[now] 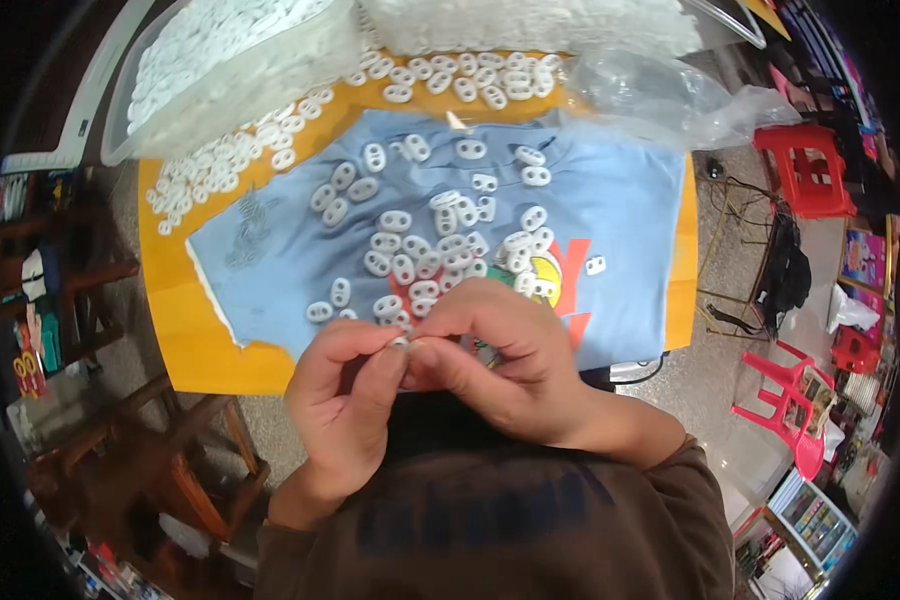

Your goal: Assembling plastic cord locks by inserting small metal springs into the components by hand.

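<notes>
Close to the table's near edge, my left hand (345, 390) and my right hand (505, 365) meet fingertip to fingertip. Between them they pinch a small white plastic piece (400, 341), mostly hidden by the fingers. Just beyond lie many loose white oval pieces with two holes each (428, 264), scattered and partly heaped on a light blue shirt (630, 200). A few squarer white pieces (595, 265) lie among them. The shirt is spread flat and bears a red and yellow print (570, 262), partly covered by the pieces.
Under the shirt is a yellow tabletop (185, 345). A clear bin (240, 90) full of white ovals stands far left, with more ovals (215, 165) spilled beside it. Another filled container (540, 25) and a clear plastic bag (670, 95) lie at the back. Red stools (805, 170) stand right.
</notes>
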`<state>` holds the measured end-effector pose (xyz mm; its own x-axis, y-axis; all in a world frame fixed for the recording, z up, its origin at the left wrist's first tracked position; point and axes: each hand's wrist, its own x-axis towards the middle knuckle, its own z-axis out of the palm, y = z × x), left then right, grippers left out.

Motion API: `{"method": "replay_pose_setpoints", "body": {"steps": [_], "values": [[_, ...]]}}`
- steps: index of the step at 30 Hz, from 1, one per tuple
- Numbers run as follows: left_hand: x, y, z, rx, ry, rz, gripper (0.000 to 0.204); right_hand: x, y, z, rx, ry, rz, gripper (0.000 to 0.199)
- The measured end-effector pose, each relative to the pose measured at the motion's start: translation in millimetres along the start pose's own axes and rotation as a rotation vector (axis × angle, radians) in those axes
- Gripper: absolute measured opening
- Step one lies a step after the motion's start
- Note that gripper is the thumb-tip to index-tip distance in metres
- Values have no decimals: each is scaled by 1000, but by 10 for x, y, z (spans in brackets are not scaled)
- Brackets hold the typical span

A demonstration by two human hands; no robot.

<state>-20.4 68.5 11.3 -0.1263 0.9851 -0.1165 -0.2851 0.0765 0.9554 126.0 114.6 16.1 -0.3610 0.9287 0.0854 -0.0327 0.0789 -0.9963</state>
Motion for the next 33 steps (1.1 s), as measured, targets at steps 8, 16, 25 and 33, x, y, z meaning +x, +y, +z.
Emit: {"method": "replay_pose_setpoints", "body": {"steps": [8,16,25,33], "values": [[38,14,38,2,28,-10,11,47,-58,-175,-165,-26,-95,7],[65,-31,3,-81,124,-29,12,371,193,-850,-996,330,-201,12],[64,-44,-34,-58,84,-37,12,411,255,-835,-989,226,-250,14],[85,90,49,13,17,-54,8,233,-146,-610,180,234,252,13]]}}
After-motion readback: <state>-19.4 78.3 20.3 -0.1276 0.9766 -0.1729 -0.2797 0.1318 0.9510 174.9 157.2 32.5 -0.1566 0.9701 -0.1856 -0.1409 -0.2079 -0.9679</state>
